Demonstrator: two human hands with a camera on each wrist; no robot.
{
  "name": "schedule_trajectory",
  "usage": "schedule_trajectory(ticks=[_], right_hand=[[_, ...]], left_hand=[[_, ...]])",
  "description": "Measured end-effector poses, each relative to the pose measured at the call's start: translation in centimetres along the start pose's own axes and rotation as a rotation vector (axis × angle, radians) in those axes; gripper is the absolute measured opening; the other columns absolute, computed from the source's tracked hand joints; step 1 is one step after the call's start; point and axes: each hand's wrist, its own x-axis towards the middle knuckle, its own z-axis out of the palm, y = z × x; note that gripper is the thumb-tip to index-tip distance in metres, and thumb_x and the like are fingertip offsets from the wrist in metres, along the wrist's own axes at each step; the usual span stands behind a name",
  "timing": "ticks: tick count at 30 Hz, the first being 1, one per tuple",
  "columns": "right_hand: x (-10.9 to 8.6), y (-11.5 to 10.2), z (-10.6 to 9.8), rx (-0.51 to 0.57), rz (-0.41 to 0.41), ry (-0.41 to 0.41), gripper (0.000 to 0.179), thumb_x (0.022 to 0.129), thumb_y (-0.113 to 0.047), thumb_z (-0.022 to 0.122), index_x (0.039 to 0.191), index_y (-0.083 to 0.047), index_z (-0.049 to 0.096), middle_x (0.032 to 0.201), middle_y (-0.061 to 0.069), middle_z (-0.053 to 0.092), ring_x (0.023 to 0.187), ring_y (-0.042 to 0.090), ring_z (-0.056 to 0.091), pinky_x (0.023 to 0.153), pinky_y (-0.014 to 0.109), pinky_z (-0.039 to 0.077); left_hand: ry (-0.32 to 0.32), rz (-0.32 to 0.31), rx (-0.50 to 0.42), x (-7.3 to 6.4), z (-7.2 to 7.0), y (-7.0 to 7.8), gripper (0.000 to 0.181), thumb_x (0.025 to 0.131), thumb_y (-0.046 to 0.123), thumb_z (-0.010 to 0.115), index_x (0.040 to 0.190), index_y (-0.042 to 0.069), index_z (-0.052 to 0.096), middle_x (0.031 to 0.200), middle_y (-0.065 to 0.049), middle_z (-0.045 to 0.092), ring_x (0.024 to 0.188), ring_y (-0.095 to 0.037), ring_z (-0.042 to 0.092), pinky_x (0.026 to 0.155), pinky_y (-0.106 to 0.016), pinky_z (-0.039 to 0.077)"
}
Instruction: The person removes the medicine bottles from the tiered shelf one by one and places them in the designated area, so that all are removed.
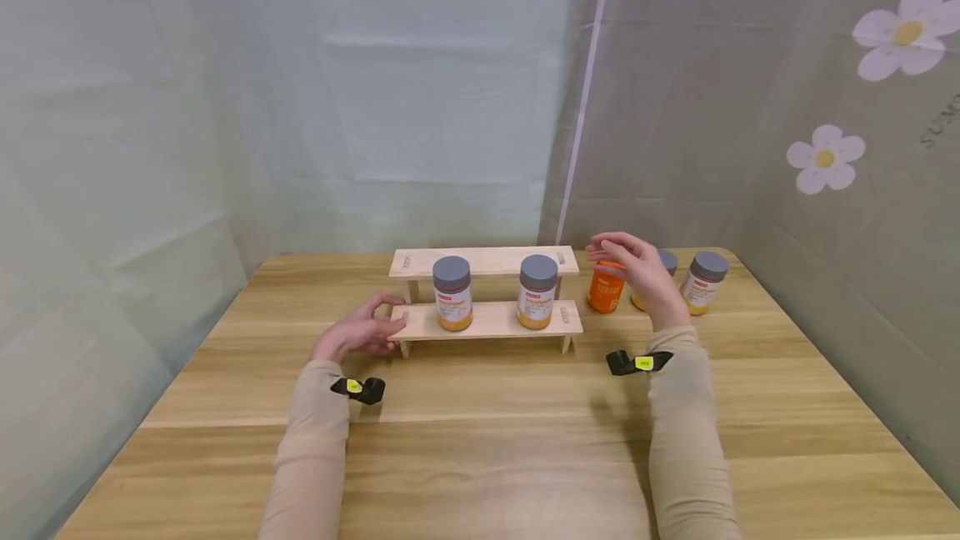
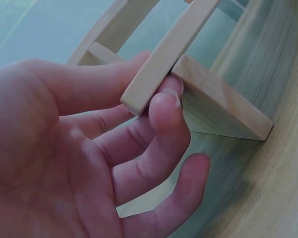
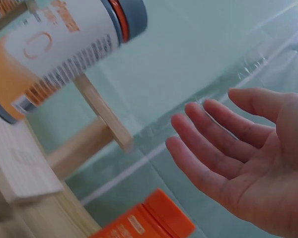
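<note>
A two-step wooden stand sits on the bench, towards its far side. The left hand is at the left end of its lower board; the left wrist view shows this grip clamped on the board's end, thumb on one face and fingers on the other, just beside a slanted end support.

On the lower board stand two upright jars with grey lids and white-and-yellow labels, the left jar and the right jar well apart. The upper board lies behind and above them.

Right of the stand, an orange jar stands on the bench. In the head view the right hand covers part of its top, but the right wrist view shows that hand clear of it, its grip apart, fingers loosely bent and holding nothing. Farther right are two more grey-lidded jars: a half-hidden jar behind the right hand, and a rightmost jar in plain sight. A pale sheet hangs behind the bench, with white flowers on its right part.
</note>
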Motion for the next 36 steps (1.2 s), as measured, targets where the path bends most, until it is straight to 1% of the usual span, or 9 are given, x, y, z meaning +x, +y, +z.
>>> schedule_trajectory(ticks=[3, 7, 15, 18, 22, 25, 30, 33, 36], right_hand=[[0.1, 0.1, 0.7, 0.021, 0.017, -0.040, 0.032, 0.099, -0.033, 0.054, 0.119, -0.007, 0.058, 0.113, 0.000, 0.064, 0.104, 0.012, 0.064, 0.094, 0.026, 0.053], [0.4, 0.1, 1.5, 0.057, 0.019, -0.086, 0.041, 0.100, -0.031, 0.054, 0.125, 0.001, 0.054, 0.115, 0.000, 0.063, 0.105, 0.013, 0.064, 0.092, 0.025, 0.053], [0.7, 0.5, 2.2, 0.074, 0.019, -0.153, 0.040, 0.100, -0.027, 0.053, 0.125, 0.004, 0.052, 0.113, 0.000, 0.063, 0.106, 0.013, 0.064, 0.092, 0.025, 0.053], [0.7, 0.6, 2.4, 0.060, -0.003, -0.195, 0.045, 0.100, -0.025, 0.053, 0.130, 0.008, 0.048, 0.115, 0.000, 0.062, 0.107, 0.012, 0.064, 0.094, 0.026, 0.052], [0.8, 0.7, 2.7, 0.012, -0.017, -0.270, 0.047, 0.101, -0.023, 0.053, 0.136, 0.006, 0.044, 0.124, 0.001, 0.058, 0.111, 0.009, 0.062, 0.100, 0.030, 0.049], [1.0, 0.8, 2.9, -0.048, -0.004, -0.314, 0.044, 0.100, -0.022, 0.054, 0.140, -0.004, 0.045, 0.133, 0.004, 0.055, 0.117, 0.009, 0.058, 0.108, 0.036, 0.043], [1.1, 1.0, 3.3, -0.116, 0.011, -0.382, 0.049, 0.098, -0.018, 0.058, 0.144, -0.012, 0.043, 0.142, 0.008, 0.052, 0.129, 0.018, 0.049, 0.113, 0.047, 0.031], [1.2, 1.2, 3.6, -0.105, 0.010, -0.412, 0.053, 0.096, -0.014, 0.060, 0.146, -0.013, 0.041, 0.140, 0.005, 0.053, 0.131, 0.019, 0.046, 0.112, 0.046, 0.032], [1.2, 1.2, 3.9, -0.087, 0.002, -0.423, 0.056, 0.094, -0.010, 0.061, 0.146, -0.013, 0.040, 0.135, 0.001, 0.055, 0.127, 0.016, 0.049, 0.108, 0.040, 0.037]], left_hand=[[-0.002, -0.004, 0.001, -0.1, 0.0, -0.1, 0.062, 0.098, 0.025, 0.057, 0.147, 0.009, 0.023, 0.095, -0.005, 0.060, 0.069, -0.009, 0.058, 0.069, -0.028, 0.054], [-0.001, -0.009, -0.001, -0.1, 0.0, -0.1, 0.062, 0.098, 0.025, 0.057, 0.147, 0.010, 0.023, 0.093, -0.004, 0.060, 0.070, -0.010, 0.058, 0.070, -0.028, 0.054], [-0.003, -0.017, 0.000, 0.1, 0.0, -0.1, 0.061, 0.098, 0.027, 0.057, 0.147, 0.012, 0.023, 0.090, -0.002, 0.059, 0.069, -0.009, 0.058, 0.068, -0.026, 0.053], [-0.003, -0.021, 0.004, 0.3, 0.1, -0.2, 0.060, 0.098, 0.027, 0.057, 0.146, 0.013, 0.024, 0.087, -0.001, 0.058, 0.068, -0.008, 0.058, 0.067, -0.025, 0.053], [0.005, -0.021, 0.013, 0.3, -0.1, -0.2, 0.059, 0.098, 0.027, 0.056, 0.146, 0.013, 0.024, 0.087, -0.001, 0.059, 0.069, -0.008, 0.058, 0.068, -0.026, 0.054], [0.007, -0.018, 0.019, 0.3, -0.2, -0.2, 0.059, 0.099, 0.028, 0.056, 0.146, 0.013, 0.024, 0.089, -0.001, 0.060, 0.069, -0.008, 0.058, 0.069, -0.026, 0.054], [0.002, -0.014, 0.016, 0.2, -0.2, -0.3, 0.059, 0.099, 0.028, 0.056, 0.147, 0.013, 0.024, 0.092, -0.001, 0.059, 0.070, -0.008, 0.059, 0.069, -0.026, 0.054], [0.006, -0.019, 0.008, 0.3, -0.2, -0.4, 0.060, 0.098, 0.027, 0.057, 0.146, 0.013, 0.024, 0.096, -0.003, 0.059, 0.070, -0.008, 0.059, 0.070, -0.026, 0.054], [-0.001, -0.014, 0.000, 0.3, -0.3, -0.4, 0.062, 0.098, 0.028, 0.057, 0.147, 0.012, 0.023, 0.098, -0.004, 0.059, 0.071, -0.009, 0.059, 0.071, -0.027, 0.054]])
